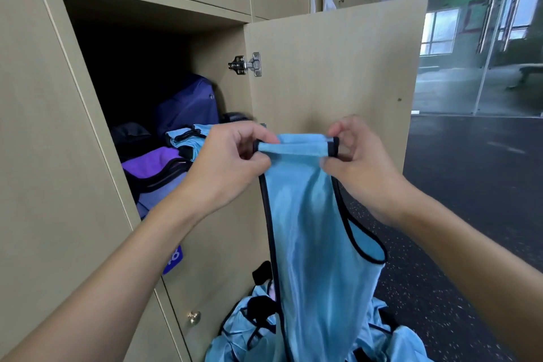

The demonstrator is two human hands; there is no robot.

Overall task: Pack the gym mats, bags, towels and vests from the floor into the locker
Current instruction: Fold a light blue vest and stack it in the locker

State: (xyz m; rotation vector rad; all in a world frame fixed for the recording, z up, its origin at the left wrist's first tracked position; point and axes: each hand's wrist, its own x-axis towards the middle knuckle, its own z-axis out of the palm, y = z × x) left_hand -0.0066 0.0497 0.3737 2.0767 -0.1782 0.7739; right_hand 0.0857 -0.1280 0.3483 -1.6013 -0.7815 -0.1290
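Pale blue fabric with black trim fills the middle of my view: a vest (308, 214) hangs in front of the open locker door (332, 67). The left hand (229, 161) pinches one end of the vest's folded shoulder strap between thumb and fingers. The right hand (361, 167) pinches the other end, so the strap runs level between them. The vest's body drops straight down, its lower end over a heap of blue vests (249, 335) on the dark speckled floor (470, 185). To the left, the locker (217, 44) stands open. Inside I see a dark purple bag (188, 106) at the back, a brighter purple bag (155, 167) at the front, and a folded blue vest (188, 139) resting on it. I cannot tell what lies deeper in the shadow.
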